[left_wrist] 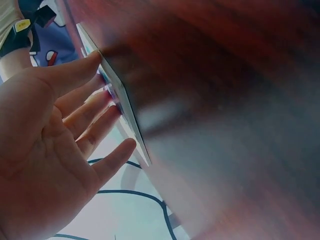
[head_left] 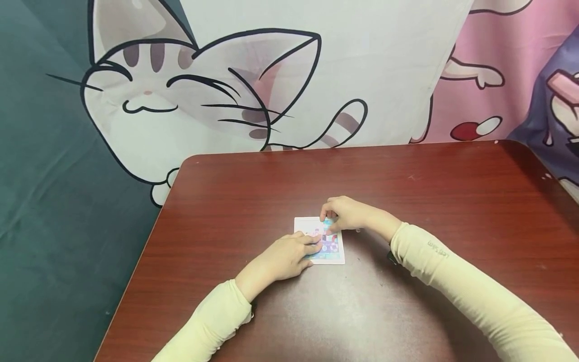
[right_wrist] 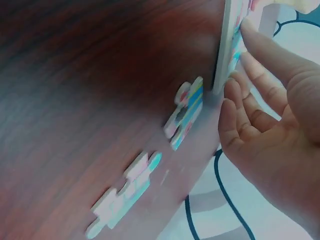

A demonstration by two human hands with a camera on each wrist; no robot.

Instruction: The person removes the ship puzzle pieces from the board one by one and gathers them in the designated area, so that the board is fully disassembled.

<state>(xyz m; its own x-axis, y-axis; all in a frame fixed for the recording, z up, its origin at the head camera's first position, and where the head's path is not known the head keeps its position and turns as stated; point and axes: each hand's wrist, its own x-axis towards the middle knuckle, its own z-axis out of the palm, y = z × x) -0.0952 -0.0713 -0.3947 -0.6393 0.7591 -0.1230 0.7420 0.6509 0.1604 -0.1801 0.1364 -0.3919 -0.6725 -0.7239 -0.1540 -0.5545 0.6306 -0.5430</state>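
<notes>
A small jigsaw puzzle with a white border (head_left: 335, 261) lies flat on the table, printed in pink, purple and blue. My left hand (head_left: 282, 255) rests on its left side with the fingers spread nearly straight. In the left wrist view, the left fingertips (left_wrist: 114, 111) touch the puzzle's face and edge. At the far right corner, my right hand (head_left: 346, 213) pinches a teal puzzle piece (head_left: 327, 221) between thumb and bent fingers, partly hidden. Two loose puzzle pieces (right_wrist: 187, 112) (right_wrist: 125, 192) lie beside the puzzle in the right wrist view; the right arm mostly hides them in the head view.
The reddish-brown wooden table (head_left: 235, 191) reaches well past the puzzle on every side. Behind it hangs a cloth (head_left: 384, 65) printed with a cartoon cat, with a green curtain (head_left: 45, 201) at the left.
</notes>
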